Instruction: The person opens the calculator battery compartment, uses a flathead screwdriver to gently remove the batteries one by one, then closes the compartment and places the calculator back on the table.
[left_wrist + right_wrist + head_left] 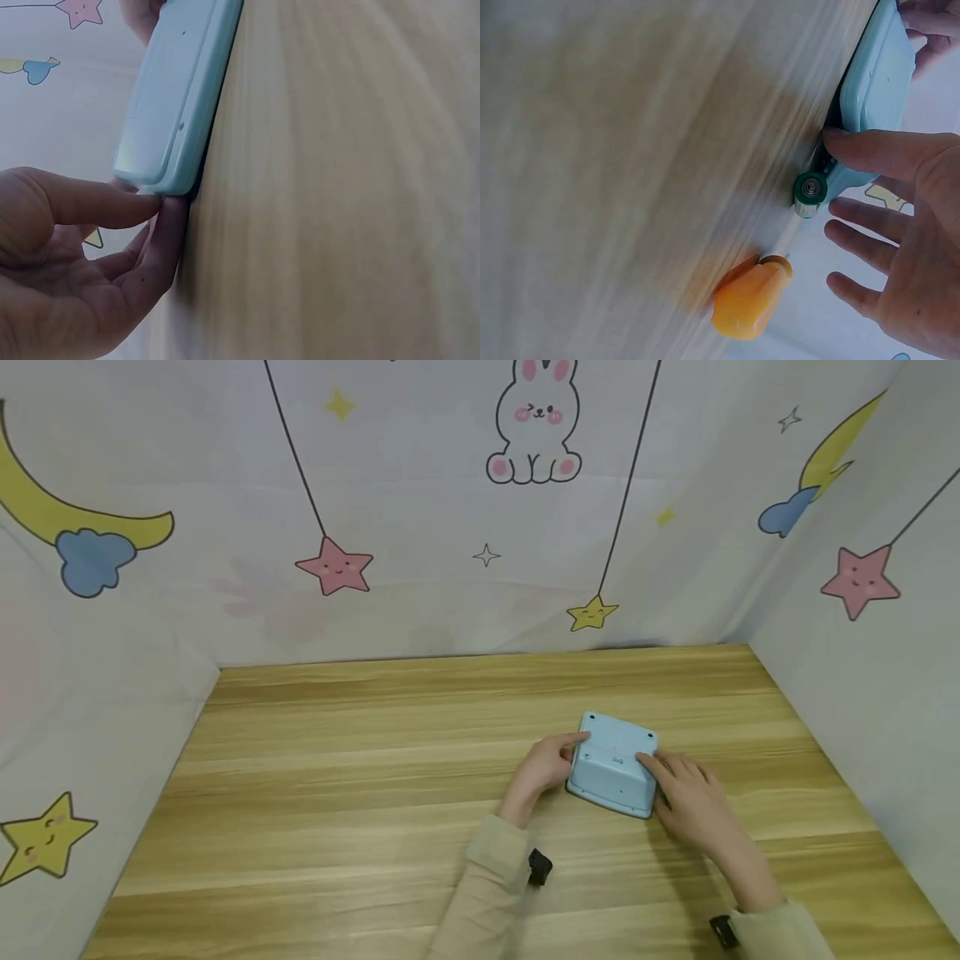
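Note:
A light blue plastic device (615, 767), shaped like a desk calculator, lies face down on the wooden table, its underside with the small latch and corner holes facing up. My left hand (546, 766) grips its left edge, thumb and fingers pinching the corner in the left wrist view. The right hand (693, 806) touches the opposite side with straight, spread fingers; its index fingertip rests on the underside and its thumb (862, 148) is at the edge. Just past that thumb, a green battery (810, 193) is on the table, hidden behind the right hand in the head view.
Farther along the table lies a short orange handle (746, 304) with a ring collar, like a stubby screwdriver. White fabric walls (435, 510) printed with stars and a rabbit enclose the wooden table (322, 793) at the back and both sides.

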`<state>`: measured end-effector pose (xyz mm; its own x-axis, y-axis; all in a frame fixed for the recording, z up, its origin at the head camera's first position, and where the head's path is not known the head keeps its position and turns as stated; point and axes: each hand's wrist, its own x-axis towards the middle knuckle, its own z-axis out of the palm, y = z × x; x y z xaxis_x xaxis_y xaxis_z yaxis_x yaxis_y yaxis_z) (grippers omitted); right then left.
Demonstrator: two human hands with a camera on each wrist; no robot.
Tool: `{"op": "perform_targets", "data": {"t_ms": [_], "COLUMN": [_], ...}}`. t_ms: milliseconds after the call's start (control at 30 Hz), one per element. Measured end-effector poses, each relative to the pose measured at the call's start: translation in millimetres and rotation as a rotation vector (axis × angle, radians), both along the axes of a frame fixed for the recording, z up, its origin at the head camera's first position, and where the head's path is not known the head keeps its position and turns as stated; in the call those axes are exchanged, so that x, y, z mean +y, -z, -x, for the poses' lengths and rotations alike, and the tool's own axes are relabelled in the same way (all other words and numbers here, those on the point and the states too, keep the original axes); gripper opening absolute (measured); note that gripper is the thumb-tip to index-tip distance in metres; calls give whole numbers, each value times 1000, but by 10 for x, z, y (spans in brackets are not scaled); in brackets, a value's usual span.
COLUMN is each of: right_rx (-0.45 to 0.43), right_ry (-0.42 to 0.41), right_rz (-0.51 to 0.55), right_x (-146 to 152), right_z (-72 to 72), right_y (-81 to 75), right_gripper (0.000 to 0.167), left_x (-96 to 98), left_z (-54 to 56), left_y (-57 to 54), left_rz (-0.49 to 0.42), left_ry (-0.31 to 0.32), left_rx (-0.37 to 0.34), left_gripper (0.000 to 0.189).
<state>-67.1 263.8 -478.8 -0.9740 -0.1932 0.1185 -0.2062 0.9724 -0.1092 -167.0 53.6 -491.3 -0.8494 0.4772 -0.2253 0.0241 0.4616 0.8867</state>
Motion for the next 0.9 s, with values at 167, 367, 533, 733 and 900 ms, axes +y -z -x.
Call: {"op": "perform_targets", "data": {"t_ms": [167, 367, 533, 733, 900], "right_rx": [-6, -48, -73, -61, -24], "right_ry": [-7, -1, 0, 6, -9], "right_rz": [-5, 18, 43, 83, 143], "right_x": [0, 47, 78, 124, 146], "right_z": [48, 59, 69, 69, 37], "right_y": [-6, -7, -18, -59, -107], "right_gripper": [61, 62, 62, 54, 49], "left_x": [-10, -10, -14, -45, -77], "left_z": [15, 29, 34, 15, -2], "left_y": [-13, 23, 15, -15, -44], "left_rz": [42, 138, 186, 152, 104], "left_ry": [64, 126, 140, 137, 139], "left_rx": [56, 216, 260, 257, 280], "left_gripper": [68, 62, 64, 59, 51]}}
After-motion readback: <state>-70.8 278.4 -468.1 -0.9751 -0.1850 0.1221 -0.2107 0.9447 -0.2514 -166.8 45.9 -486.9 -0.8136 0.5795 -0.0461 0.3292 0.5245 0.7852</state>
